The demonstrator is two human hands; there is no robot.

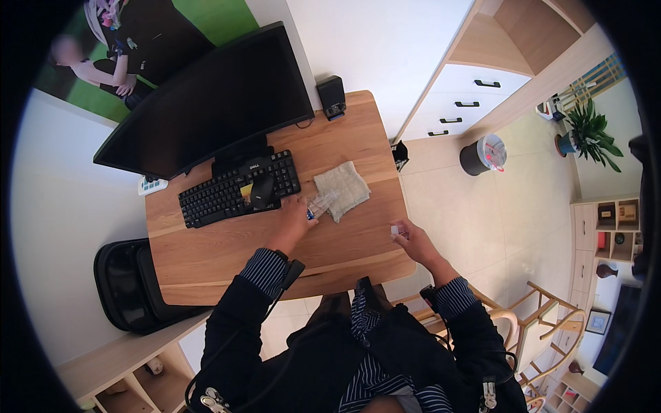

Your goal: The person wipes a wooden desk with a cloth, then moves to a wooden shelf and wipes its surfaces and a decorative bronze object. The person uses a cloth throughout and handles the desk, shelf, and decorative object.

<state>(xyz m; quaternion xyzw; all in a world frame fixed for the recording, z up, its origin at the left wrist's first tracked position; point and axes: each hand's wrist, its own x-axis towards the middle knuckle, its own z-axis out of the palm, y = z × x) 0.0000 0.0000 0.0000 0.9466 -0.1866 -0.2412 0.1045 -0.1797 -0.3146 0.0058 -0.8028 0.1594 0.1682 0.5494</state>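
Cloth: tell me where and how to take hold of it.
Pinch the cloth at its right edge, probably coming from the right: it lies flat, that edge is uncovered, and the left hand with a clear item crowds its left side.

keyboard (206, 202) before monitor (213, 103) | mouse (261, 191) on keyboard | cloth (348, 184) right of keyboard | right hand (415, 243) right of cloth

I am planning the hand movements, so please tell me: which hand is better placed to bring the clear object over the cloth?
Probably the left hand: it holds the clear object close to the cloth. The right hand is farther off, holding a small whitish piece.
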